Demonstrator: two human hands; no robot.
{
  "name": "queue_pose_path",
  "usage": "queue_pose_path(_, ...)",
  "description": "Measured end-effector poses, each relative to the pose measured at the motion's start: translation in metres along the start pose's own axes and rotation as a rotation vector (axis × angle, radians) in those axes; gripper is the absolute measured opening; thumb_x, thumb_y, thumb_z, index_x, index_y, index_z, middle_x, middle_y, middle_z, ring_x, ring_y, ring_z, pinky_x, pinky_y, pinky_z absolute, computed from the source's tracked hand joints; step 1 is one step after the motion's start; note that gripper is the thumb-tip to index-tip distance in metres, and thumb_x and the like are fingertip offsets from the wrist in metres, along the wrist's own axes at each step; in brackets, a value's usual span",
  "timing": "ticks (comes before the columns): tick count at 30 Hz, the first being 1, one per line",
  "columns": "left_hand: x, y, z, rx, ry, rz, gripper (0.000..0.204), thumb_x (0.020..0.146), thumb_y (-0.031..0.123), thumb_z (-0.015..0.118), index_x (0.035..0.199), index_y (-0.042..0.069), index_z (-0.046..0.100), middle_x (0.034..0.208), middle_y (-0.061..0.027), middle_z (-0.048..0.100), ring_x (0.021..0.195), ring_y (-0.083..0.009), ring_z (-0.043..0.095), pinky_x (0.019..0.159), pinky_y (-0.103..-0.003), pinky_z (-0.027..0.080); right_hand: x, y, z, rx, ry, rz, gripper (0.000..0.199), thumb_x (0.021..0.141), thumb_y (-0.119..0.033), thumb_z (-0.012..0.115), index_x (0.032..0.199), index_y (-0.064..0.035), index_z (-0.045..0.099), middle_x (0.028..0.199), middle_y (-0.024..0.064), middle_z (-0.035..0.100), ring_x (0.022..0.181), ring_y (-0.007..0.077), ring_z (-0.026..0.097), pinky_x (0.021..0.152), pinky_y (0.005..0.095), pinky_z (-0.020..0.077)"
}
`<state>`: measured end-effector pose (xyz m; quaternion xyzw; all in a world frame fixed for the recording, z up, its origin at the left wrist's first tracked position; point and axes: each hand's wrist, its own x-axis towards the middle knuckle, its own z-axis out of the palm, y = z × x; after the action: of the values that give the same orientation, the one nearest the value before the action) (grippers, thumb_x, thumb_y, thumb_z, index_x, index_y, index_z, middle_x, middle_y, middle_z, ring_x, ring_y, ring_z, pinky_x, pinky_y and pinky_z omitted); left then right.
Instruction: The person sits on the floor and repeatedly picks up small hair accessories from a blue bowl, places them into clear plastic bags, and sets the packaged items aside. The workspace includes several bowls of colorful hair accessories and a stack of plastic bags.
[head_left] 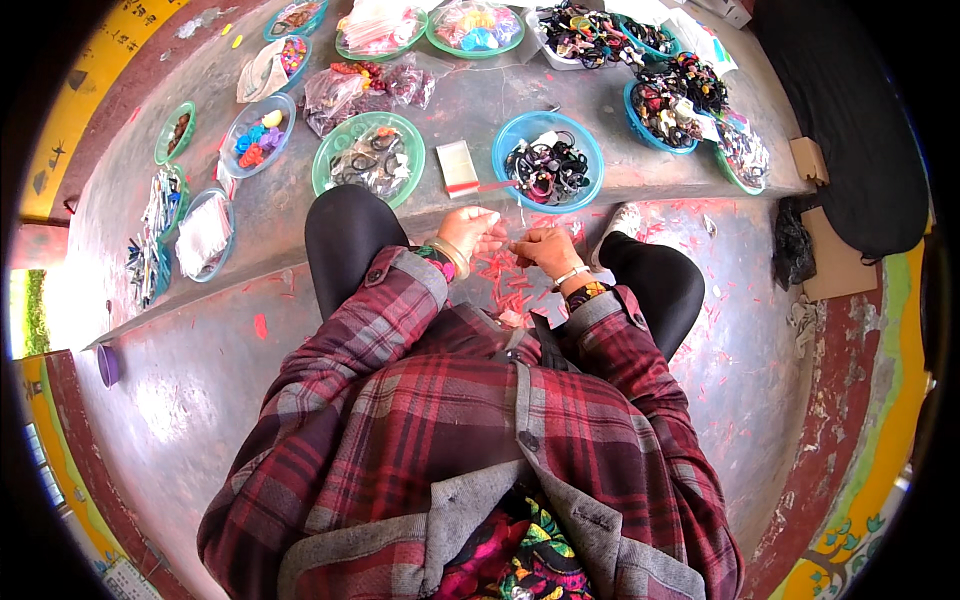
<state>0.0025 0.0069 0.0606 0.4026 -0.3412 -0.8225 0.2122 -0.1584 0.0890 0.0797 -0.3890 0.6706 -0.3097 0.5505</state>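
Note:
My left hand [470,231] and my right hand [546,251] face each other between my knees, fingertips close together. Both are closed in a pinch. Whatever sits between the fingers is too small and pale to make out. Just beyond them, on the ledge's edge, a blue bowl [546,128] holds dark hair ties [550,168]. To its left lies a small open white box [459,169] with a red strip along its near end. Further left, a green bowl [326,152] contains hair ties in clear wrapping [372,165].
Red scraps [512,290] litter the floor below my hands. More bowls line the ledge, among them a blue one with colourful pieces [262,140] and one of dark hair ties [665,115]. Plastic bags [350,95] lie behind the green bowl. At right are cardboard [836,262] and a black bag [793,245].

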Motion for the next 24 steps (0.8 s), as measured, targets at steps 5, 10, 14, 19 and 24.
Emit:
queue_pose_path(5,-0.005,0.008,0.004,0.073,-0.032,0.011,0.026,0.084,0.025,0.051,0.094,0.001,0.049,0.081,-0.0129,0.058,0.070,-0.0198,0.060,0.062,-0.029,0.050,0.003,0.002,0.004,0.149,0.091,-0.165,0.016,0.071,-0.016,0.063,0.071,0.0000,0.062,0.062,0.0037,0.059,0.057,0.0069,0.053,0.053,0.0214,0.0426)
queue_pose_path(10,-0.007,0.011,0.006,0.026,-0.005,0.030,0.030,0.086,0.031,0.047,0.094,0.002,0.048,0.080,-0.0138,0.058,0.068,-0.0201,0.060,0.060,-0.029,0.050,0.003,-0.004,0.006,0.263,0.235,-0.232,0.010,0.073,-0.011,0.059,0.073,-0.0015,0.062,0.062,0.0044,0.059,0.055,0.0086,0.052,0.054,0.0212,0.0413)
queue_pose_path(14,-0.004,0.010,0.007,0.021,0.080,0.028,0.030,0.086,0.031,0.047,0.096,0.003,0.049,0.081,-0.0132,0.058,0.068,-0.0199,0.060,0.059,-0.029,0.050,0.002,-0.005,0.005,-0.312,0.586,-0.452,0.008,0.070,-0.008,0.055,0.076,-0.0054,0.059,0.065,0.0076,0.058,0.059,0.0191,0.055,0.056,0.0296,0.0425)
queue_pose_path(19,-0.012,-0.003,0.023,-0.065,-0.133,0.016,0.025,0.086,0.029,0.047,0.096,0.006,0.052,0.082,-0.0053,0.059,0.069,-0.0154,0.059,0.061,-0.028,0.048,-0.020,-0.028,0.015,-1.019,0.489,-0.837,0.009,0.066,-0.012,0.053,0.075,-0.0091,0.053,0.071,0.0075,0.056,0.071,0.0272,0.054,0.061,0.0392,0.0414)
queue_pose_path(24,-0.007,0.001,0.006,0.062,-0.133,0.023,0.024,0.087,0.026,0.043,0.095,0.006,0.054,0.082,-0.0050,0.060,0.067,-0.0103,0.058,0.051,-0.021,0.042,-0.017,-0.024,0.022,-0.844,0.316,-0.992,0.009,0.067,-0.012,0.054,0.075,-0.0084,0.053,0.069,0.0084,0.057,0.064,0.0262,0.055,0.057,0.0378,0.0424)
